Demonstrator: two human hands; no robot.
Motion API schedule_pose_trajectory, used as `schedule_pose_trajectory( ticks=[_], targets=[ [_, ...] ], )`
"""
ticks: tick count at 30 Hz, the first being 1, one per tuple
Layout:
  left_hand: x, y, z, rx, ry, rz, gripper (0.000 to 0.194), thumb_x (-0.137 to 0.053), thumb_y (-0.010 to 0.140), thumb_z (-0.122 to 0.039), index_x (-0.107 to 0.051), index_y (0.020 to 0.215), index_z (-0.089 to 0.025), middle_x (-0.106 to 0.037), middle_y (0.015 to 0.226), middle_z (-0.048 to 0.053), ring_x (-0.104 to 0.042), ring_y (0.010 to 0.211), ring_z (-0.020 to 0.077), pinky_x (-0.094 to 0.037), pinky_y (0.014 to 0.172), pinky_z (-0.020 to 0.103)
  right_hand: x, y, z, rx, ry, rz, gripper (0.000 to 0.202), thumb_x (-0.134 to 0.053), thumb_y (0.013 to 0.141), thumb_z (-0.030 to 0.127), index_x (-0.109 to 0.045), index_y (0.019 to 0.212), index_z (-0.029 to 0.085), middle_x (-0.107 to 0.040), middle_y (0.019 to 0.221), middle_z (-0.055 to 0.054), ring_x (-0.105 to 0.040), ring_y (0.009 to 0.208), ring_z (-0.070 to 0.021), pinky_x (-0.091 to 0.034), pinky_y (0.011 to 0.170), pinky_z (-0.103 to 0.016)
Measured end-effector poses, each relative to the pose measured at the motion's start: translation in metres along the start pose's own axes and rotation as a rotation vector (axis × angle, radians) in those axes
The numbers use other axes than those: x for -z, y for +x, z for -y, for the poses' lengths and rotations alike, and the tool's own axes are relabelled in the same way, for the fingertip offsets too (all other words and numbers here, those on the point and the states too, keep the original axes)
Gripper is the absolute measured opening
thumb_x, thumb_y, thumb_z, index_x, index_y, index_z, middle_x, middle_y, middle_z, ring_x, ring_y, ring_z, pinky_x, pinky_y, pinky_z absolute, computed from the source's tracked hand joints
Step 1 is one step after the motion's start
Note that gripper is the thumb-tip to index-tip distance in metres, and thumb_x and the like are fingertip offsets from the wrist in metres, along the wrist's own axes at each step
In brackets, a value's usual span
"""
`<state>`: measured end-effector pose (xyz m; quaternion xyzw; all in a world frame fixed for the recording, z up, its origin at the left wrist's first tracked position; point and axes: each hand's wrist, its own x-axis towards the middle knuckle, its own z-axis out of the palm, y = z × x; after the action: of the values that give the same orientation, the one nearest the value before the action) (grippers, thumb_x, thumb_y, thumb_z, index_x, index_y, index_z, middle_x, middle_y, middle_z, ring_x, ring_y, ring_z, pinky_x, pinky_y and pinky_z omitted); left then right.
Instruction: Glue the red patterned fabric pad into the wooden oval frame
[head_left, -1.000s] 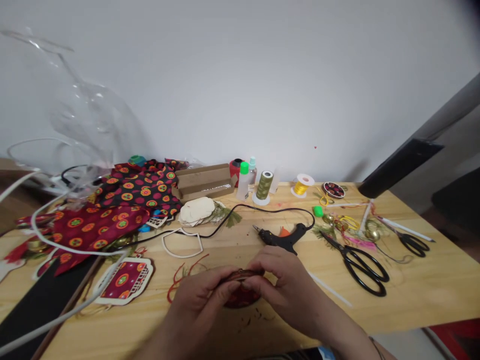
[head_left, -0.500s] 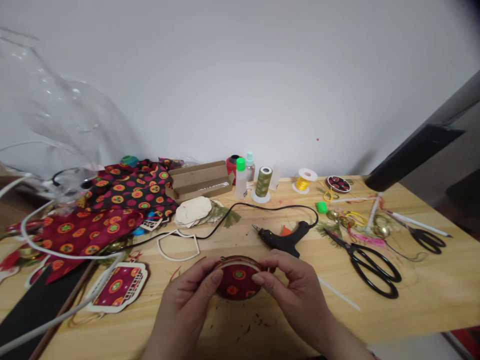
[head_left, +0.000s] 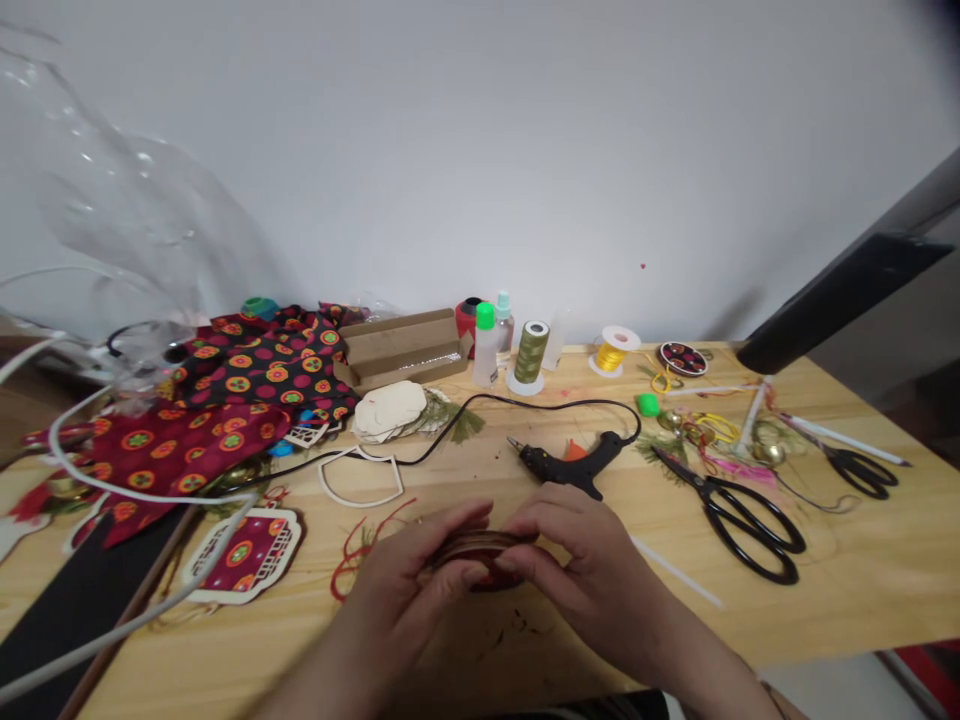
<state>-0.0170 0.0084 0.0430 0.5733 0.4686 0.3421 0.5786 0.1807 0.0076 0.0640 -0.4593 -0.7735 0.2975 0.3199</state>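
Between my two hands is a round fabric-covered disc [head_left: 491, 578], dark red, its layered edge turned up toward me. My left hand [head_left: 416, 580] wraps its left side, thumb on the near face and fingers over the far rim. Opposite it, my right hand [head_left: 581, 555] pinches the right side between thumb and fingers. Most of the disc's patterned face is hidden by my thumbs. Just beyond my right hand lies a black glue gun [head_left: 570, 465]. A red cord [head_left: 349, 560] lies loosely beside my left hand.
Black-handled scissors [head_left: 750, 525] and a white stick [head_left: 679, 572] lie to the right. A patterned fabric-faced ornament [head_left: 244, 555] and a white cable [head_left: 150, 505] are at left. Thread spools, bottles and an open cardboard box [head_left: 405, 350] stand along the wall.
The disc has tipped so its edge faces me more and its patterned face shows less. My left fingers have slid farther over its top rim. The red cord has come into fuller view.
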Motion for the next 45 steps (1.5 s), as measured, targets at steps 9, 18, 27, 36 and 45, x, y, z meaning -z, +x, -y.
schedule_pose_trajectory(
  ticks=[9, 18, 27, 36, 45],
  targets=[
    [-0.007, 0.003, -0.004, 0.062, -0.138, -0.097, 0.021, -0.058, 0.083, -0.032, -0.073, 0.098, -0.028, -0.075, 0.100, 0.002, -0.067, 0.090, 0.0203, -0.051, 0.080, 0.025, -0.009, -0.004, -0.005, -0.115, 0.231, -0.157, 0.023, -0.073, 0.075, 0.026, -0.068, 0.096, 0.018, -0.069, 0.089, -0.004, -0.061, 0.084, -0.0175, -0.047, 0.075, -0.027],
    [-0.009, 0.003, 0.004, 0.100, -0.348, -0.168, 0.027, -0.063, 0.079, -0.035, -0.072, 0.100, -0.022, -0.072, 0.109, 0.008, -0.066, 0.097, 0.0246, -0.053, 0.079, 0.029, -0.020, -0.005, -0.005, -0.236, 0.380, -0.284, 0.008, -0.063, 0.078, 0.018, -0.071, 0.081, 0.019, -0.071, 0.074, -0.001, -0.063, 0.071, -0.0155, -0.048, 0.065, -0.024],
    [-0.004, 0.006, -0.017, 0.011, -0.043, -0.110, 0.023, -0.069, 0.073, -0.027, -0.075, 0.095, -0.027, -0.076, 0.098, 0.005, -0.070, 0.090, 0.0249, -0.056, 0.077, 0.029, -0.010, -0.002, -0.003, -0.049, 0.254, -0.165, 0.009, -0.062, 0.081, 0.012, -0.068, 0.081, 0.019, -0.067, 0.076, -0.001, -0.060, 0.073, -0.0142, -0.045, 0.067, -0.024],
    [-0.012, 0.002, -0.018, 0.049, -0.222, -0.063, 0.013, -0.068, 0.073, -0.025, -0.078, 0.079, -0.030, -0.078, 0.078, -0.001, -0.072, 0.069, 0.0195, -0.058, 0.066, 0.024, -0.010, -0.003, 0.003, -0.035, 0.112, -0.121, 0.009, -0.062, 0.082, 0.014, -0.068, 0.076, 0.017, -0.064, 0.072, -0.003, -0.059, 0.073, -0.0163, -0.043, 0.065, -0.026],
    [-0.010, 0.004, 0.000, 0.099, -0.544, -0.276, 0.016, -0.073, 0.070, -0.029, -0.076, 0.083, -0.020, -0.077, 0.079, 0.004, -0.068, 0.072, 0.0162, -0.052, 0.064, 0.019, -0.018, -0.006, -0.001, -0.137, 0.307, -0.259, 0.021, -0.074, 0.072, 0.021, -0.069, 0.093, 0.018, -0.070, 0.086, -0.003, -0.063, 0.081, -0.0172, -0.047, 0.074, -0.027]
  ],
)
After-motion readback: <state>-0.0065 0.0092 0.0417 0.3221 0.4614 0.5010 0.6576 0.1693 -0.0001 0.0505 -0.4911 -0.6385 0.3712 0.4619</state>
